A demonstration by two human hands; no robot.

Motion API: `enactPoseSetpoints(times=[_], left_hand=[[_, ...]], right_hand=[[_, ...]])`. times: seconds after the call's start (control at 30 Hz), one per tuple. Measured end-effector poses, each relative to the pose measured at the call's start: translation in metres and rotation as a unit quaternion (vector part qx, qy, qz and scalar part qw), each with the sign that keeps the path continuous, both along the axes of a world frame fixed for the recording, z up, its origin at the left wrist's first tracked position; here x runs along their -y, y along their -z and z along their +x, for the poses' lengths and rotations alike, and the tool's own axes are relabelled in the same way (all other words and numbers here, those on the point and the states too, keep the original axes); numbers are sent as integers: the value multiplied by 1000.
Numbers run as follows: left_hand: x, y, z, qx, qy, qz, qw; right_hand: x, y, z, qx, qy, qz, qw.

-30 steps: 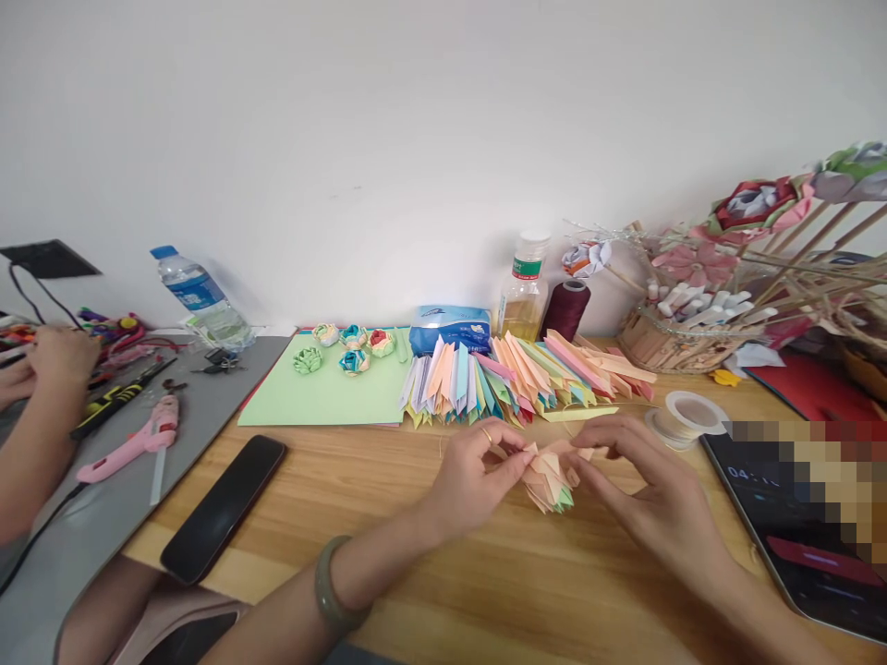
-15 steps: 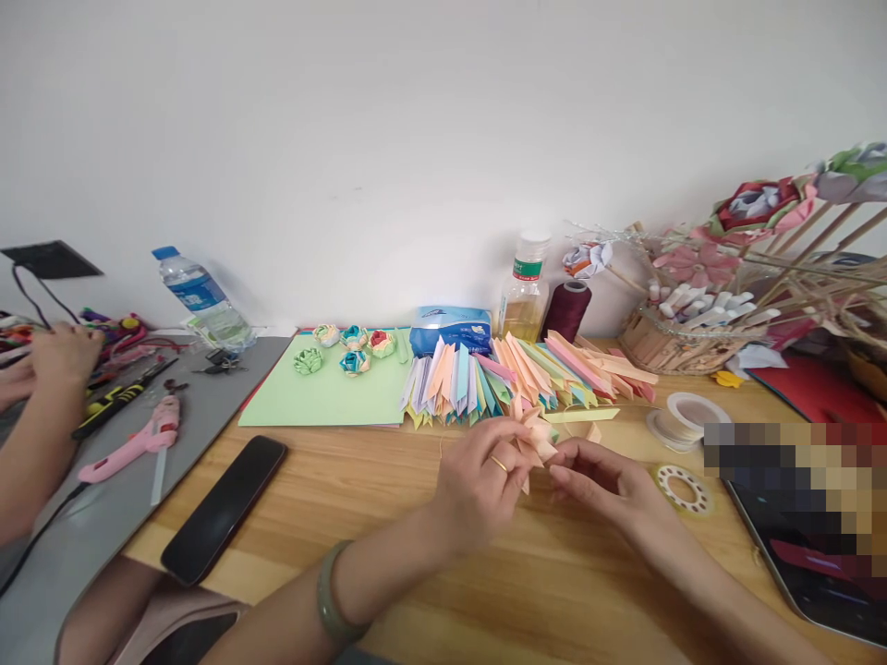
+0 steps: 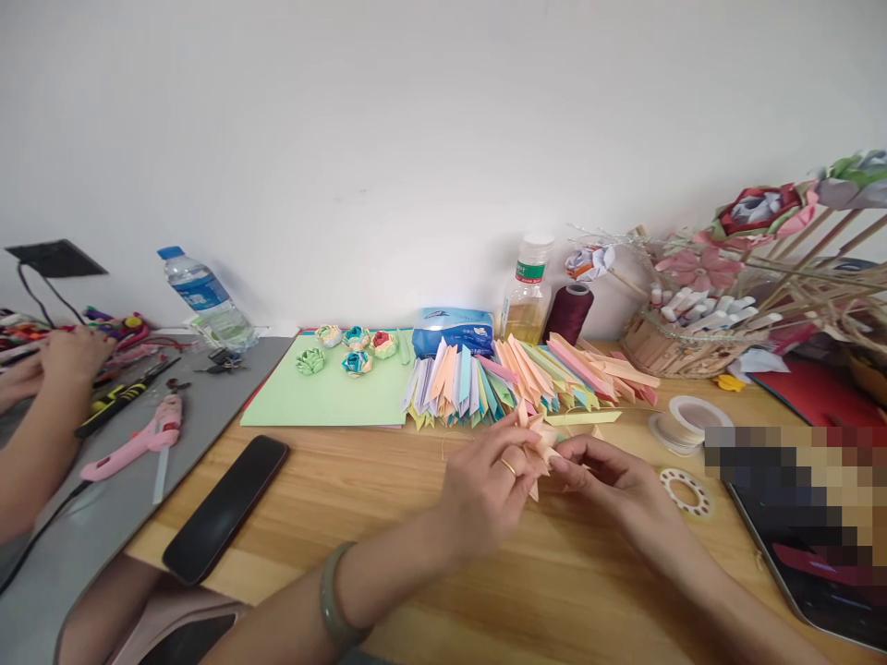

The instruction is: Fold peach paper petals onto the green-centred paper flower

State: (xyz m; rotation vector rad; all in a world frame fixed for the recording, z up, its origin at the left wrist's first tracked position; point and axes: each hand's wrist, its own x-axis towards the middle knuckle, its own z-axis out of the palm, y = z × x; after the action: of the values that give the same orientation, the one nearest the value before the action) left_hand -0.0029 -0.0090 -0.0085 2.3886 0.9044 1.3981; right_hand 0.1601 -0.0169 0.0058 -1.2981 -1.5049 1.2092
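In front of the strips point(image 3: 461, 383), our left hand point(image 3: 485, 485) and right hand point(image 3: 613, 476) both pinch the flower point(image 3: 542, 441), which squeezing too hard could crease.

Legible text: none | green bottle label point(image 3: 530, 272), blue pack point(image 3: 454, 331): print too small

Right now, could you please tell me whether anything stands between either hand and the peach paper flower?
Nothing visible does: the left hand and the right hand both touch the paper flower. The folded paper strips lie beyond it, not between.
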Motion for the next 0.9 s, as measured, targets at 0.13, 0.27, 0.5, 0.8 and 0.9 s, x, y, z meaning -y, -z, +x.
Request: enactPoseSetpoints(times=[0.13,0.27,0.5,0.8,0.9], left_hand=[[1,0,-1,28,4,-109,994],[1,3,1,81,27,-202,976],[0,11,3,164,95,-270,944],[-1,10,2,197,68,-269,940],[-1,9,3,222,84,-289,928]], right_hand=[[-3,5,3,5,40,35,999],[-5,6,5,-2,32,5,999],[-5,1,4,5,41,-9,999],[-3,1,2,-6,71,5,997],[-2,0,3,3,73,9,997]])
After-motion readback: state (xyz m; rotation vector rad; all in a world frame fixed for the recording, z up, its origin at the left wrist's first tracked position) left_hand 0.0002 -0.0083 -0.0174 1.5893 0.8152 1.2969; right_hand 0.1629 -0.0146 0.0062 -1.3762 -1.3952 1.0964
